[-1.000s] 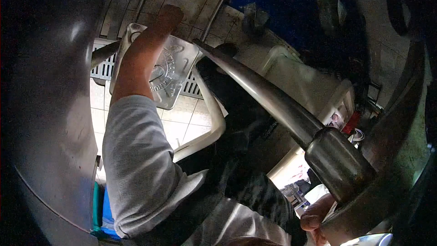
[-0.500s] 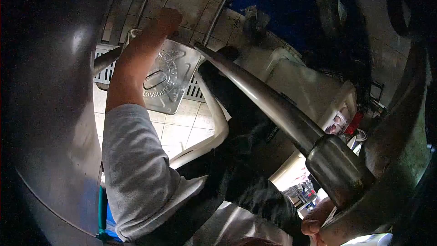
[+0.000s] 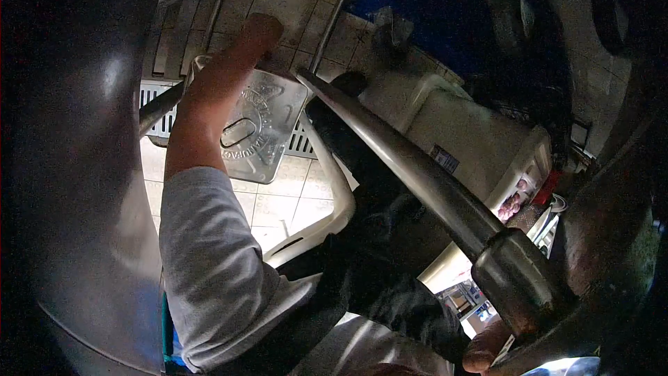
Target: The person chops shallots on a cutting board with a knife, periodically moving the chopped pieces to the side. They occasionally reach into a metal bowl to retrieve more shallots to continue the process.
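Note:
My left hand (image 3: 263, 33) reaches out on a grey-sleeved arm past a square metal plate with raised lettering (image 3: 268, 122). The hand is bent at the wrist and looks rounded, its fingers turned away and hidden, so I cannot see what it touches. My forearm covers the plate's left part. At the bottom right, my right hand (image 3: 485, 348) shows only in part, its fingers curled round the edge of a dark metal surface (image 3: 557, 345). A thick metal leg (image 3: 417, 160) with a wide collar (image 3: 518, 275) slants down beside it.
A white plastic crate (image 3: 473, 143) stands right of the leg. Another white plastic frame (image 3: 341, 202) lies below the plate. Slotted drain grating (image 3: 300, 141) and tiles surround them. A large blue shape (image 3: 445, 14) is at the top. A smooth metal panel (image 3: 90, 188) closes off the left side.
The view has shifted slightly, so the plate and my left arm appear a little lower. Less of my right hand shows. Neither hand has clearly let go of or taken anything.

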